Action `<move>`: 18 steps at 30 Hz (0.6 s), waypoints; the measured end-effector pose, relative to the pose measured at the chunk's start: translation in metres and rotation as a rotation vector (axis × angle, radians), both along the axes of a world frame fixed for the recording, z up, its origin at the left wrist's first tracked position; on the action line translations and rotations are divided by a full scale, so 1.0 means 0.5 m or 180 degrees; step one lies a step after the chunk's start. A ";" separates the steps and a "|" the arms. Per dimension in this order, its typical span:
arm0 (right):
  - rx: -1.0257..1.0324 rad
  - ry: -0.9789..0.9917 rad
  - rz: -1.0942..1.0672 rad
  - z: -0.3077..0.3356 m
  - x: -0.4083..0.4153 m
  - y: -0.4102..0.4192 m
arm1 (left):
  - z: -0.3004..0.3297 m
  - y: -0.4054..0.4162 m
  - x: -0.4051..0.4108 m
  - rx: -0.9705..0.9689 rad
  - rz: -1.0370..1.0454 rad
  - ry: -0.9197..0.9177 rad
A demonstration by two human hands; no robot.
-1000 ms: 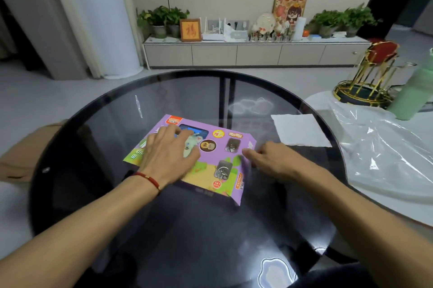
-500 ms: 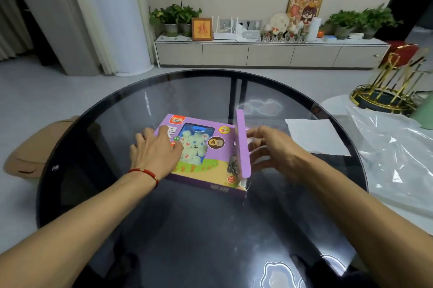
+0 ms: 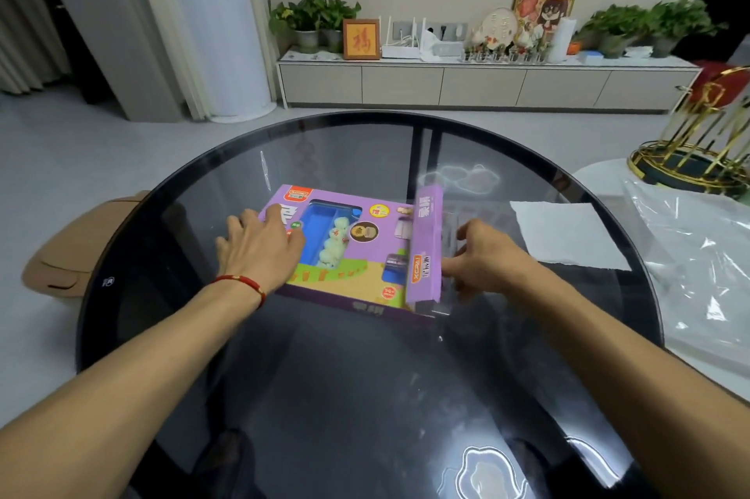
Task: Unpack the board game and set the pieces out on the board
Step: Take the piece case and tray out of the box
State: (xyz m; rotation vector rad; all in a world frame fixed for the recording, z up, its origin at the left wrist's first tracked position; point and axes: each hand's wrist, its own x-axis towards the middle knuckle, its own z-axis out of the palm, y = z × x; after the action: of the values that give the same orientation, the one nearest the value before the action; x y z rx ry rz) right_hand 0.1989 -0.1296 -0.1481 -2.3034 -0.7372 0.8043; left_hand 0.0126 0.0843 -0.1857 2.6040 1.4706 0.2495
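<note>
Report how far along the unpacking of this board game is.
Done: the purple end flap of the game box stands open. In hand: the left hand presses the box top flat on the glass table while the right hand draws a clear inner tray out of the open end. Left: no board or pieces are out yet.

Single view, worn on my head: looks forward and down across the round glass surface [image 3: 365, 397], close enough that both my forearms enter from the near edge; the far wall's cabinet [image 3: 483, 86] fills the top.
</note>
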 end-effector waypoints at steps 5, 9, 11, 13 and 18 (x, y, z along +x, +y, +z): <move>-0.0357 -0.0506 0.0050 -0.006 0.017 -0.026 | -0.001 0.088 -0.041 -0.0101 0.0094 0.0059; -0.0459 -0.0752 0.0078 -0.002 0.028 -0.048 | -0.007 0.163 -0.086 -0.0066 0.0430 0.0161; -0.0456 -0.0766 0.0076 -0.004 0.026 -0.055 | -0.005 0.198 -0.106 -0.0122 0.0587 0.0155; -0.0445 -0.0896 0.0072 -0.009 0.027 -0.061 | -0.002 0.237 -0.130 -0.0158 0.0643 0.0193; -0.0566 -0.1079 0.0177 -0.001 0.030 -0.068 | 0.041 0.297 -0.161 -0.0095 0.1110 0.0071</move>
State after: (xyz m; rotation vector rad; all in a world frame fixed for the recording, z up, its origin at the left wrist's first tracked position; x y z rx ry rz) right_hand 0.2140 -0.1633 -0.1484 -2.6274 -0.9106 0.5246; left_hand -0.0678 0.2326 -0.1651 2.3199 1.9151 0.2326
